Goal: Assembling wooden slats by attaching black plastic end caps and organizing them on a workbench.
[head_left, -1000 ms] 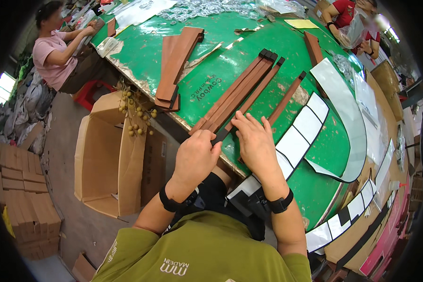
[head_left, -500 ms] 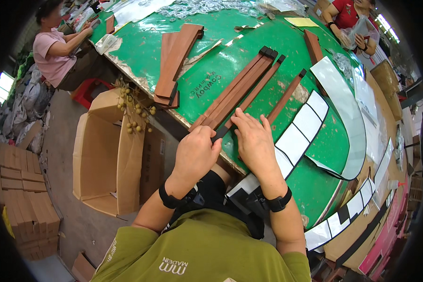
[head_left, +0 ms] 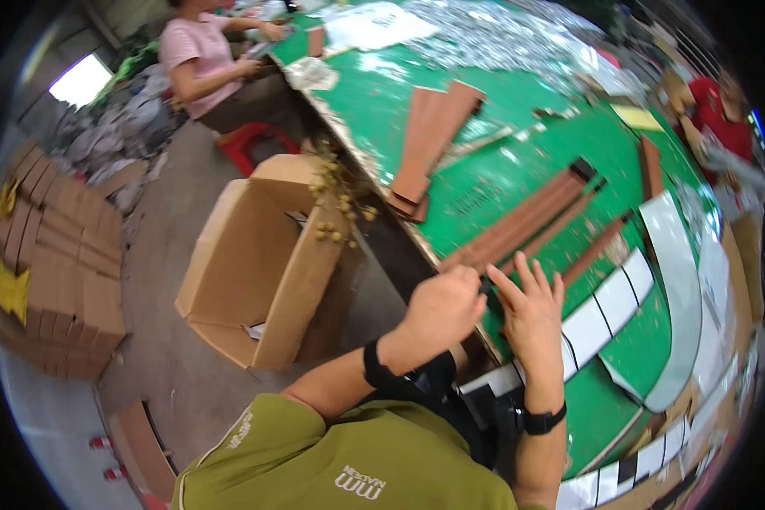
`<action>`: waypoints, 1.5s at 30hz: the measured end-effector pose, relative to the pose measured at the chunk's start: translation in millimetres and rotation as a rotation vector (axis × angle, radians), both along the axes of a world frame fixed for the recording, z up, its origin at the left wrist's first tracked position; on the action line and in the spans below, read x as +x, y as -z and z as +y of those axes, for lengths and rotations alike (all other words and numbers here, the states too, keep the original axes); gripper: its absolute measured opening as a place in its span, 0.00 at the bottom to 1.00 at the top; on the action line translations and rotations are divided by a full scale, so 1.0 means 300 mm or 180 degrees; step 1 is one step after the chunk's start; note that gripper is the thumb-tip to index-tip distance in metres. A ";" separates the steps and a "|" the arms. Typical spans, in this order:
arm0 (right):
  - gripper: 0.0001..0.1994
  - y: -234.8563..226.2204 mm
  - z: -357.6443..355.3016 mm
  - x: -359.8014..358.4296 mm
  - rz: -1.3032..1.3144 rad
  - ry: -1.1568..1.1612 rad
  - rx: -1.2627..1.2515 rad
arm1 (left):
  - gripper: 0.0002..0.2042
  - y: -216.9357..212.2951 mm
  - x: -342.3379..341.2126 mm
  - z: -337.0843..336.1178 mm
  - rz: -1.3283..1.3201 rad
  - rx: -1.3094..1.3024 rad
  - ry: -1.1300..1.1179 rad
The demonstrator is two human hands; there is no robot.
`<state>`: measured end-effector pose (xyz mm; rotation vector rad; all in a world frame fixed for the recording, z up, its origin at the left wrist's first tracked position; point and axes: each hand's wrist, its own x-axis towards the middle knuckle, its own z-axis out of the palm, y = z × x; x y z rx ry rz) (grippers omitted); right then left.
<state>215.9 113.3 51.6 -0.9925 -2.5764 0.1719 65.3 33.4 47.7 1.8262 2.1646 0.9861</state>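
A: Pinching the near end of the long brown flat cardboard strips (head_left: 527, 223) seems to be the job here. The left hand (head_left: 438, 308) is curled into a loose fist with thumb and fingers closed over that near end, right at the edge of the green work table (head_left: 484, 183).

B: And the right hand (head_left: 531, 316)?

A: Open, fingers (head_left: 540, 280) spread and pointing away from the body, palm flat on the strips just beside the left hand. It grips nothing; it presses.

B: Where does the bundle run?

A: Diagonally away across the table, its far end capped with a small black piece (head_left: 583, 168). Two thinner brown strips (head_left: 599, 246) lie beside it, close to the white panels with black dividing lines (head_left: 608, 308).

B: So how would you do this well?

A: My judgement: keep the flat hand as the clamp so the layers stay squared, and let the left hand's pinch do the fine work at the end only. If the palm lifts, the strips will likely fan apart, being long, thin and slippery on each other.

B: Anything in the way?

A: The stack of shorter brown cardboard pieces (head_left: 429, 140) is well apart, farther up the table. The open brown cardboard box (head_left: 263, 255) stands on the floor to the left, below the table edge. A person in a pink shirt (head_left: 197, 59) works at the far end, clear of these hands.
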 end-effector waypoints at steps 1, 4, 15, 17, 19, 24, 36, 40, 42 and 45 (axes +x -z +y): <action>0.21 0.001 -0.002 -0.003 0.0066 -0.0098 0.0038 | 0.10 0.003 0.007 -0.003 0.0028 0.0014 -0.0044; 0.21 -0.008 -0.015 -0.009 -0.0047 -0.0048 0.0164 | 0.10 0.005 0.011 -0.017 0.0111 0.0015 -0.0134; 0.23 0.024 -0.026 0.002 0.0094 0.0024 -0.0080 | 0.14 0.026 0.005 -0.035 0.0159 0.0174 -0.0005; 0.24 0.028 -0.008 0.002 0.0077 0.0086 -0.0109 | 0.14 0.016 -0.016 -0.049 0.0171 0.0194 0.0037; 0.25 0.016 -0.003 -0.010 0.0128 -0.0028 0.0072 | 0.15 0.004 -0.025 -0.073 0.0164 0.0194 0.0007; 0.29 0.035 0.007 -0.030 0.0068 0.0060 -0.0063 | 0.15 0.019 -0.037 -0.099 0.0140 0.0134 -0.0110; 0.28 0.030 -0.016 -0.015 0.0007 0.0128 -0.0118 | 0.13 0.009 -0.012 -0.057 0.0374 0.0382 -0.0057; 0.27 0.033 -0.011 -0.014 0.0073 0.0158 -0.0179 | 0.11 0.007 -0.008 -0.046 0.0378 0.0224 -0.0112; 0.27 0.034 -0.004 -0.018 0.0106 0.0168 -0.0192 | 0.11 0.009 -0.012 -0.031 0.0354 0.0215 -0.0144; 0.27 0.031 -0.006 -0.016 0.0166 0.0163 -0.0211 | 0.11 0.020 -0.015 -0.034 0.0350 0.0225 -0.0183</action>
